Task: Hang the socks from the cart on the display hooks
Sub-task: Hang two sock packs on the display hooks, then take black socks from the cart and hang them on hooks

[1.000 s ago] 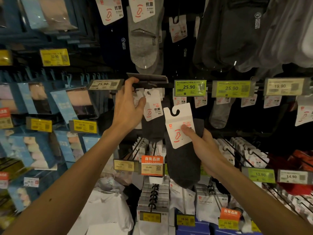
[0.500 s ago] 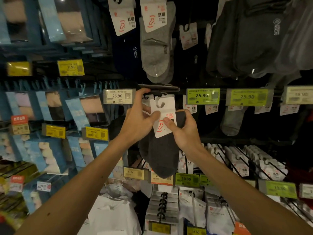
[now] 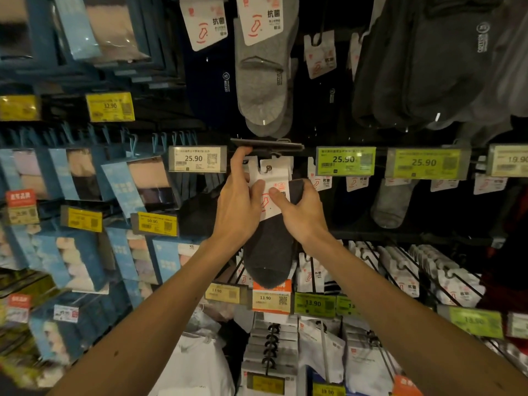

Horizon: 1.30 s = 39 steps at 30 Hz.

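There, sock card (image 3: 275, 178) on the hook (image 3: 268, 167).

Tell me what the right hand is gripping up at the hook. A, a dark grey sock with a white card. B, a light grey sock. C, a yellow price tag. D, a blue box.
A: the right hand has its thumb and fingers curled round the dark grey sock at its white card, just below the hook.

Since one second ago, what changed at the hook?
Right grip carried the dark sock up-left; its card hole now sits at the hook tip. Left grip put its thumb onto the card. Unchanged: right grip pinches the card, left forefinger props the tag holder.
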### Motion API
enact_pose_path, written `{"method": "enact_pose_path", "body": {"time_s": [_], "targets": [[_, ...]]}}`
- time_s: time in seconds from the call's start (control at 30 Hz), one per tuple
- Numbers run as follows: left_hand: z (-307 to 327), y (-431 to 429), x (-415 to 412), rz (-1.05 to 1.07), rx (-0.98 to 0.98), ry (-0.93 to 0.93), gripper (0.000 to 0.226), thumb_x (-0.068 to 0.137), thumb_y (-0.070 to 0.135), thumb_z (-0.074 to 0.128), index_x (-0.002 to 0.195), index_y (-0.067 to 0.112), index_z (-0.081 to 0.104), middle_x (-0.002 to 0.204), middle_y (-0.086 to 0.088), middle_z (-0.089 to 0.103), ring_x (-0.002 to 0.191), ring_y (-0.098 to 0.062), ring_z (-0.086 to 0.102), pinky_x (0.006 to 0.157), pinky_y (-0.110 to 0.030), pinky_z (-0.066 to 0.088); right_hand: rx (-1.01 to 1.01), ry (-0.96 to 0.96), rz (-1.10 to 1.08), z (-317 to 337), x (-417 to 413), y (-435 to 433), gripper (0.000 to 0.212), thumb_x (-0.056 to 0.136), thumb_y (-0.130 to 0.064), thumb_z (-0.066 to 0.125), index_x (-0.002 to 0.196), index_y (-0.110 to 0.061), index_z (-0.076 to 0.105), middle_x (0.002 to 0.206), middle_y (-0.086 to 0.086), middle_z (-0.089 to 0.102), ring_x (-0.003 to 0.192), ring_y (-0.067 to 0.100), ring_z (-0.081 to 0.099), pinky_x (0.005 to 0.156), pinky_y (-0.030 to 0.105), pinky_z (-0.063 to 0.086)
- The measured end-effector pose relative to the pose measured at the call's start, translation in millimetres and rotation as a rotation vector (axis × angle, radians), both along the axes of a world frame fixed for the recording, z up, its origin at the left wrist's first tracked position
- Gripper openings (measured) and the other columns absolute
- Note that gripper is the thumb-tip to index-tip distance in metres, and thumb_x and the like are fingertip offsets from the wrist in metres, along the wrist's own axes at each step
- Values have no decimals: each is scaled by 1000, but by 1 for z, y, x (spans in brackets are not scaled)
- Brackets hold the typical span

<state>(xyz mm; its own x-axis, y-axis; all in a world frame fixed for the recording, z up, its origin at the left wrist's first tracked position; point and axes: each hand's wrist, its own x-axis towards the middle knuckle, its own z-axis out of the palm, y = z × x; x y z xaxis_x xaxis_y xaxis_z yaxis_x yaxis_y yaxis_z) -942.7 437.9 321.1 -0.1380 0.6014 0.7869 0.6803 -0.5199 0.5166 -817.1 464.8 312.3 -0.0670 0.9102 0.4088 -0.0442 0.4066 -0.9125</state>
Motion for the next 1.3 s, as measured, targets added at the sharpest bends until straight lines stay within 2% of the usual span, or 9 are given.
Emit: {"method": "enact_pose_path", "body": {"time_s": [0.13, 0.27, 0.33, 0.6, 0.7, 0.77, 0.93, 1.13, 1.3], "targets": [[-6, 9, -4, 51, 26, 44, 72, 100, 13, 56, 144, 43, 8, 105, -5, 67, 78, -12, 65, 65, -24, 54, -2, -61, -27, -6, -3, 10, 32, 93, -27, 69, 120, -16, 55, 94, -13, 64, 85, -1, 63, 61, 6, 48], [-15, 14, -6, 72, 39, 90, 85, 100, 17, 57, 144, 55, -5, 118, -13, 64, 84, -11, 62, 69, -13, 49, -15, -98, -42, -14, -2, 19, 37, 93, -28, 69, 125, -14, 56, 114, -1, 67, 104, 11, 64, 73, 11, 49], [-18, 14, -7, 81, 38, 105, 87, 101, 19, 57, 146, 54, -8, 121, -15, 63, 87, -17, 65, 75, -29, 55, -10, -123, -48, -15, 2, 21, 35, 92, -29, 70, 122, -14, 59, 116, 0, 68, 105, 10, 63, 73, 10, 48], [-19, -10, -13, 120, -62, 219, 72, 97, 21, 62, 155, 28, 19, 126, -10, 63, 103, -20, 64, 84, -35, 56, -17, -361, -46, -26, 32, 8, 38, 89, -36, 73, 117, -13, 58, 99, -2, 67, 90, 12, 65, 74, 20, 55], [-11, -34, -6, 251, -61, 273, 23, 96, 22, 64, 114, 9, 68, 98, -8, 65, 80, -13, 58, 73, -34, 55, -14, -407, -83, -34, 60, -13, 36, 89, -35, 73, 116, -15, 58, 94, -2, 65, 83, 9, 62, 78, 25, 53], [-5, -51, 7, 235, -114, 328, 24, 94, 28, 65, 79, 10, 68, 75, -4, 65, 63, -15, 56, 61, -36, 50, 20, -411, -65, -44, 84, -34, 25, 90, -33, 72, 106, -19, 58, 86, -5, 63, 74, 0, 59, 72, 23, 51], [18, -85, 85, 27, -225, 606, 40, 95, 37, 62, 60, 21, 47, 48, 9, 44, 49, -8, 46, 53, -33, 42, -7, -441, -65, -87, 177, -104, 25, 89, -36, 69, 85, -20, 51, 62, -11, 50, 56, 5, 46, 57, 26, 40], [-34, -97, 249, -371, -120, 1040, 37, 90, 50, 45, 93, 18, 63, 85, -1, 58, 80, -24, 55, 66, -38, 49, -199, -620, -319, -177, 339, -209, 38, 83, -54, 72, 106, -31, 53, 81, -16, 55, 70, 6, 52, 61, 24, 38], [-126, -124, 414, -666, -403, 1054, 23, 98, 40, 55, 90, 19, 54, 86, 3, 52, 87, -29, 58, 71, -40, 46, -437, -682, -547, -237, 463, -301, 42, 78, -63, 62, 100, -29, 52, 86, -13, 56, 75, 12, 54, 65, 28, 39]]}}
